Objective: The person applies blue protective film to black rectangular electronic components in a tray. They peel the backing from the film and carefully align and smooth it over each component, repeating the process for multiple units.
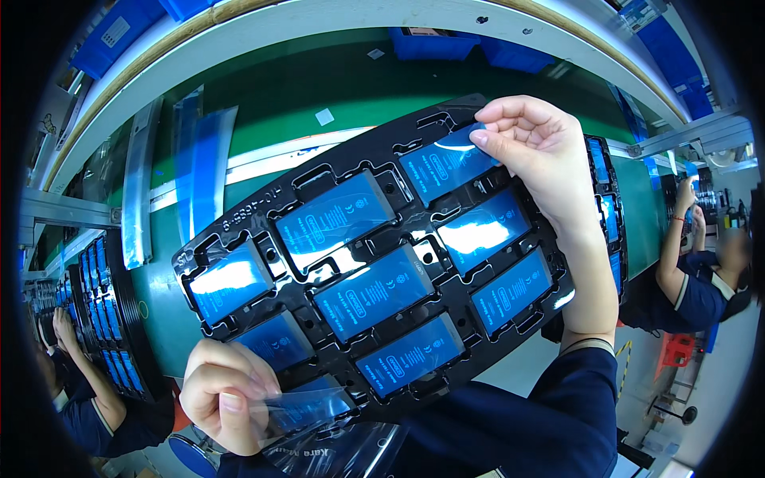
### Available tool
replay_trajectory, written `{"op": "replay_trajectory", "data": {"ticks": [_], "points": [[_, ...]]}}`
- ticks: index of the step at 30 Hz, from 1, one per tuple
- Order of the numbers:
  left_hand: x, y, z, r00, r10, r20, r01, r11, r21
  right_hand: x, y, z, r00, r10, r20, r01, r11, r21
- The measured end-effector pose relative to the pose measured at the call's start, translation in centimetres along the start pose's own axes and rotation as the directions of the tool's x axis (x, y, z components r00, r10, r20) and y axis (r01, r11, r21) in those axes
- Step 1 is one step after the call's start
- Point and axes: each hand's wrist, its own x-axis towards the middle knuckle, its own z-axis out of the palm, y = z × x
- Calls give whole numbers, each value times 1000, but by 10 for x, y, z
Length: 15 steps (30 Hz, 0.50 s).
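Note:
A black moulded plastic tray [309,280] lies tilted in front of me, with several flat blue batteries [373,292] in its pockets. At its far right corner, my right hand [532,147] is closed in a pinch on a bit of blue film at the edge of a battery [448,166]. Glare hides how far that film is lifted. Down at the near left corner, my left hand [229,396] pinches a clear plastic film [307,410] between thumb and fingers. The film hangs over the lowest battery, and a clear printed sheet shows just below it.
Behind the tray runs a green bench [279,103] with a pale rail. Clear and blue film strips [209,171] hang over it at the left. More loaded trays stand in a stack [107,319] at left. Blue bins [434,45] sit at the back. Co-workers [693,279] are at both sides.

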Motion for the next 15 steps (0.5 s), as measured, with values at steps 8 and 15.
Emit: {"op": "replay_trajectory", "data": {"ticks": [8, 15], "points": [[-7, 9, -25, 991, -51, 121, 90, 934, -344, -2, -7, 5, 972, -234, -5, 209, 879, -429], [-56, -7, -191, 960, -81, 269, 128, 978, -163, -42, -24, -5, 998, -54, -14, 32, 769, -638]]}}
